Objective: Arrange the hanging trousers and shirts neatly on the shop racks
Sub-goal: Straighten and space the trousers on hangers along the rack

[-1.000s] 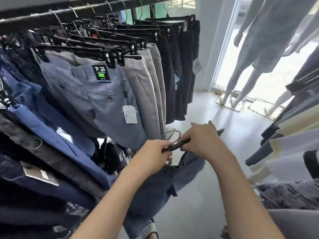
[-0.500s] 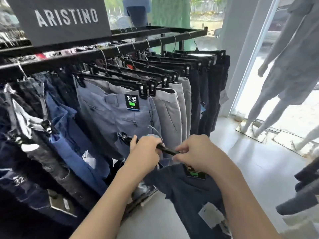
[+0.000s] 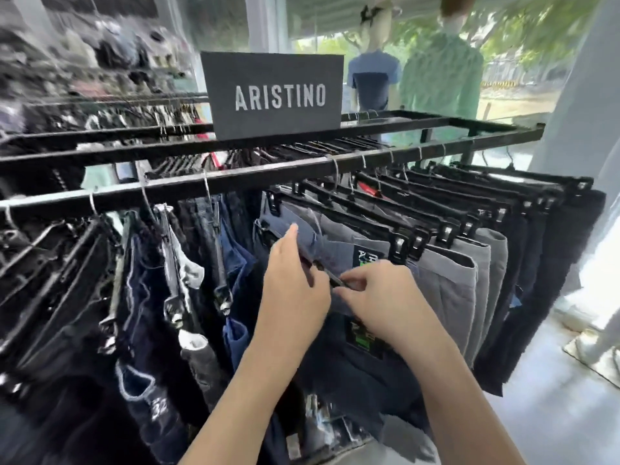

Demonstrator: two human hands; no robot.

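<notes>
I hold a black clip hanger (image 3: 332,279) with dark navy trousers (image 3: 352,370) hanging from it, just below the black rack rail (image 3: 268,177). My left hand (image 3: 295,290) grips the hanger's left part, thumb raised toward the blue-grey trousers (image 3: 302,229) on the rack. My right hand (image 3: 379,293) pinches the hanger's bar from the right. Grey trousers (image 3: 449,283) and black trousers (image 3: 550,263) hang in a tight row to the right. Jeans (image 3: 144,297) hang crookedly to the left.
A dark sign reading ARISTINO (image 3: 275,95) stands on the rack top. Two dressed mannequins (image 3: 439,68) stand behind the rack at the window. Pale floor (image 3: 553,414) lies at the lower right. More clothes hang blurred at the far left.
Both hands have lifted the hanger with the navy trousers from low over the floor up to the rack rail. My view has risen, showing the sign and the rack top.
</notes>
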